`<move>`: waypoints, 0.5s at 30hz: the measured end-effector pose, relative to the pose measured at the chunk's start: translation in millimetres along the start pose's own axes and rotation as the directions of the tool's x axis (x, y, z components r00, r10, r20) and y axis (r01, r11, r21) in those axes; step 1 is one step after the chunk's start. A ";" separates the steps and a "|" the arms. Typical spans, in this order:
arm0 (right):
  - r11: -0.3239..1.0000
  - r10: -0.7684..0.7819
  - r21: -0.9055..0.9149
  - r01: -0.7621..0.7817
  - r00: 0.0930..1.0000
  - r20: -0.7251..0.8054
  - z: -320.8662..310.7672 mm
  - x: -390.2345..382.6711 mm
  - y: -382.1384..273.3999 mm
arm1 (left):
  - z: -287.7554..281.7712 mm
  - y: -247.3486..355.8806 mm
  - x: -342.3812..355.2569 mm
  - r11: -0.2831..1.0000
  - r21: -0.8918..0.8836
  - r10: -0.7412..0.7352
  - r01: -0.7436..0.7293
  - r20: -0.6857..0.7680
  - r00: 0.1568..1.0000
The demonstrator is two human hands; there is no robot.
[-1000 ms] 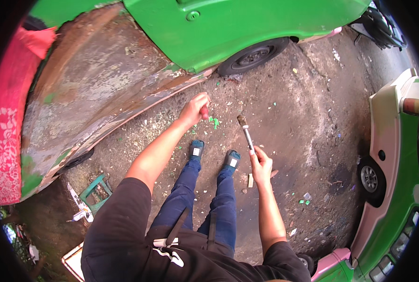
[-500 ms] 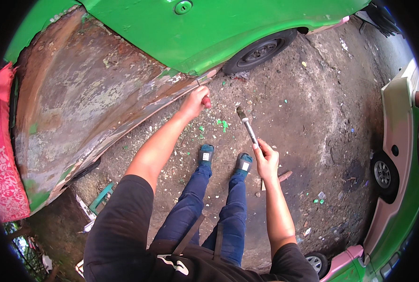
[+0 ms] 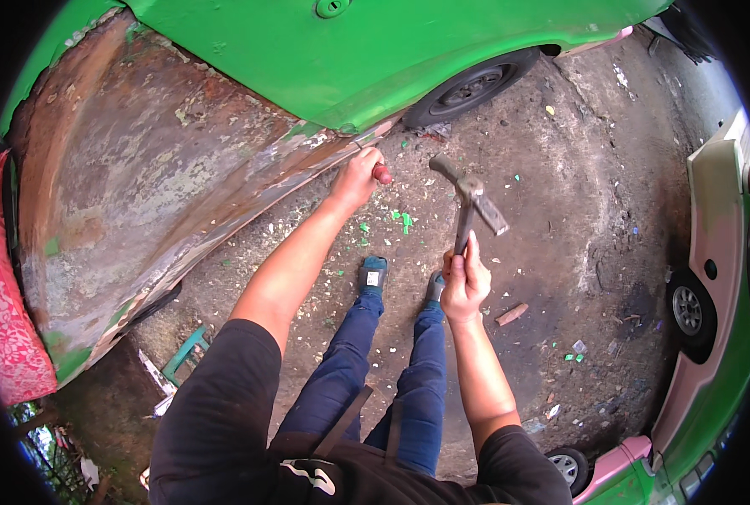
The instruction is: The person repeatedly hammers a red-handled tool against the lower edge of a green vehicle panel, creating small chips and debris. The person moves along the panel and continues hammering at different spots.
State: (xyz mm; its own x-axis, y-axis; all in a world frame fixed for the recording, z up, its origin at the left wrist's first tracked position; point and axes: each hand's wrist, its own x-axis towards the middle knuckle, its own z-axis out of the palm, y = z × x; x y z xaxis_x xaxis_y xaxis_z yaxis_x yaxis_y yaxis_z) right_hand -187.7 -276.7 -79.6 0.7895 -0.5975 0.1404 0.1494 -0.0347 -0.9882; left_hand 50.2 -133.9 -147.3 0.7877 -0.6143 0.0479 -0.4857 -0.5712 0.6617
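Observation:
My left hand (image 3: 356, 180) is closed round a screwdriver with a red handle (image 3: 381, 173). Its thin shank points up to the lower edge of the green car door (image 3: 257, 63), beside the rusty, paint-stripped sill (image 3: 248, 160); whether the tip touches is too small to tell. To the right, my right hand (image 3: 466, 290) grips the shaft of a hammer (image 3: 471, 188), whose metal head is raised over the ground, apart from the screwdriver. Flaking old paint covers the scraped panel left of my left hand.
A black car wheel (image 3: 472, 87) stands just beyond my hands. Green paint chips (image 3: 403, 220) litter the concrete ground. Red patterned cloth (image 3: 13, 328) hangs at the left. A pink-and-green vehicle (image 3: 699, 362) stands at the right. A brown wood piece (image 3: 512, 314) lies near my right forearm.
My right hand has moved slightly left and turned the hammer, so its head now shows broadside. My left hand keeps the screwdriver at the door's lower edge.

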 end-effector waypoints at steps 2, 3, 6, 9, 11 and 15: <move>0.939 -0.189 -0.278 0.201 0.980 0.068 21.7 6.0 12.3 | -1.8 -2.9 4.0 0.999 -0.040 -0.010 0.010 -0.013 1.000; 0.935 0.045 -0.354 0.024 0.982 0.185 35.7 16.2 21.0 | -4.2 -13.8 10.3 1.000 -0.011 -0.008 0.008 0.020 1.000; 0.897 0.298 -0.380 -0.226 0.943 0.145 45.8 7.5 34.3 | -13.3 -45.4 -10.1 0.992 0.022 -0.124 0.123 0.035 0.992; 0.922 0.312 -0.254 -0.291 0.949 0.046 35.1 -11.4 31.8 | -20.4 -51.2 -45.0 0.996 0.016 -0.091 0.090 0.038 0.995; 0.911 0.394 -0.145 -0.386 0.919 0.028 27.5 -20.4 23.2 | -17.6 -47.8 -63.8 1.000 -0.009 -0.002 0.002 0.054 0.999; 0.872 0.471 -0.178 -0.456 0.881 0.049 17.4 -32.4 26.0 | -16.4 -34.5 -64.1 1.000 -0.005 0.026 -0.026 0.073 0.997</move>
State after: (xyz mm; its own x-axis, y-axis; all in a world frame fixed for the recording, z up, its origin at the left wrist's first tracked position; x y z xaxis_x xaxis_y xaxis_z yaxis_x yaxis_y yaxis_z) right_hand -199.1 -244.4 -108.8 0.7952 -0.5032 -0.3383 -0.3356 0.0995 -0.9367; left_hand 22.6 -65.9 -161.0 0.7448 -0.6672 0.0104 -0.5039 -0.5522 0.6642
